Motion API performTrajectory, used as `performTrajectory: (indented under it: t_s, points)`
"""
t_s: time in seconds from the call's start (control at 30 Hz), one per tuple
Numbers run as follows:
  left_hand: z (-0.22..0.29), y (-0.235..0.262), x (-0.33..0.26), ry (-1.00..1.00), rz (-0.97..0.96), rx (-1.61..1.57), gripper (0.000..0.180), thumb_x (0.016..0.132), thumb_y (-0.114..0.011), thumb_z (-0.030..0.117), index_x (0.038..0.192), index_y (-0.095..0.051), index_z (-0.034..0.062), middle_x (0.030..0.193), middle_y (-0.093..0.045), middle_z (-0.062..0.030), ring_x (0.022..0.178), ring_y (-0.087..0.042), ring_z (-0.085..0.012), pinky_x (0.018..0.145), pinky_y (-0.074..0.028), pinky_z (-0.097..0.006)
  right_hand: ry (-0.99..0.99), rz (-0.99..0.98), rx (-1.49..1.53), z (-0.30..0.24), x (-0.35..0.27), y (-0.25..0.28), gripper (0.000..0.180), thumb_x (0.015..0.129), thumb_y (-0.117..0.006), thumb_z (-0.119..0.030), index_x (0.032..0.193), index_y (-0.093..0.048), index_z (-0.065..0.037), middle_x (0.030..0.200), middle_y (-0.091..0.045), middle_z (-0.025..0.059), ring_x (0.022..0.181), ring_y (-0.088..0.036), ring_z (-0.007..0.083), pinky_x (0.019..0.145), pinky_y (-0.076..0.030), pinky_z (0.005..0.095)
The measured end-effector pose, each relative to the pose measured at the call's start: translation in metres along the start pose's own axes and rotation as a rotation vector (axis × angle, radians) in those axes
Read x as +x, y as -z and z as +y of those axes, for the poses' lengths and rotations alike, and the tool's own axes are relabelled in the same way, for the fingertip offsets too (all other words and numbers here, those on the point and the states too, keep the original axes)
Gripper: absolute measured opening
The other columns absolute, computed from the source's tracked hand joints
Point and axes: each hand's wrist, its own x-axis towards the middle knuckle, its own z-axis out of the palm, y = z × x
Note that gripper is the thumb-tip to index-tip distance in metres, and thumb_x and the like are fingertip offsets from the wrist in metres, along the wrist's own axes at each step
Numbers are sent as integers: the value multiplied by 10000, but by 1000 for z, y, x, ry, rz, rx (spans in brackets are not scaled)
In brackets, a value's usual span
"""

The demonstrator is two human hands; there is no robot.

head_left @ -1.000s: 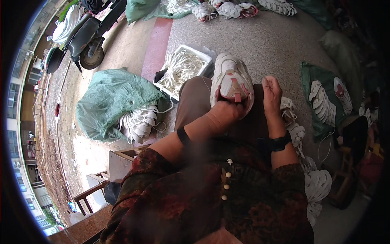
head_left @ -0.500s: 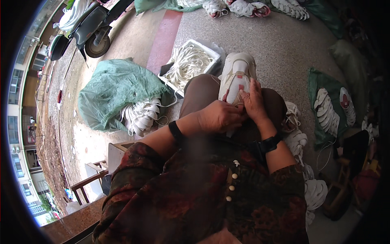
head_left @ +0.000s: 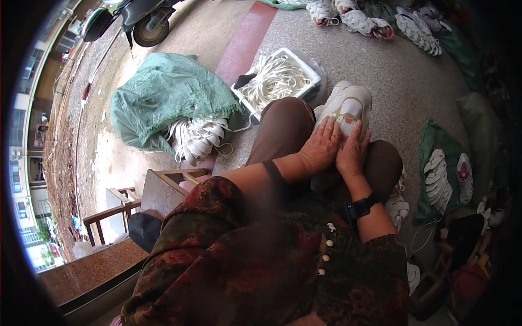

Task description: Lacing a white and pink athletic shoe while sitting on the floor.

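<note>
A beige and white sneaker upper with small red patches rests on my brown-trousered lap, toe pointing away from me. Another beige rounded piece shows just behind its left side. My left hand lies over the near left part of the upper, fingers stretched out and together. Close beside it, my right hand lies on the right part, its fingers also straight. Between them the fingertips nearly meet over the upper's middle, and the near end is hidden under both hands. A dark watch is on my right wrist, a black band on my left.
Beyond my knees stands a white box of white shoelaces. Left of it, a green woven sack spills stacked white uppers. More uppers lie at right. A wooden stool and a parked scooter are at left.
My left hand has gone from closed fingers at the upper's near end to lying flat on it. My right hand has straightened alongside. The whole view has shifted somewhat.
</note>
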Motion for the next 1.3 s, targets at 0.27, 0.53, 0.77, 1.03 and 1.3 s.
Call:
performTrajectory:
  t_s: [0.27,0.53,0.77,1.03,1.3]
  points:
    - [-4,38,2,59,-32,-145,465,820,-494,107,1221,-416,-115,1262,-433,-314,1189,-439,-407,1022,-348,-398,291,-54,28,9,2,24,627,829,-587,-147,1346,-274,21,1286,-358,332,1186,-360,475,994,-310,481]
    - [-209,13,-27,1054,400,-1131,187,724,-558,73,843,-631,-51,715,-618,-79,613,-564,-131,552,-451,-252,-110,14,211,81,6,63,438,855,-582,-181,1233,-476,14,1232,-496,229,1170,-436,391,995,-326,438]
    - [-285,-79,-62,1280,401,-1110,64,744,-579,31,767,-616,-15,631,-569,-35,506,-500,-98,462,-386,-226,-40,-72,-64,84,16,51,412,849,-583,-158,1207,-487,22,1214,-494,229,1171,-433,385,1002,-317,437]
    - [-333,-157,-54,1463,283,-765,97,780,-661,89,735,-621,14,588,-565,-33,452,-492,-97,409,-371,-227,-48,-152,-63,60,29,56,375,856,-526,-86,1206,-469,36,1242,-449,209,1168,-429,343,1006,-305,404]
    - [-336,-152,-50,1473,112,-850,81,733,-591,112,715,-617,38,638,-573,-56,505,-509,-145,448,-396,-273,-96,-124,-59,58,29,53,456,781,-615,-134,1205,-503,-10,1268,-430,218,1178,-418,383,1012,-309,456]
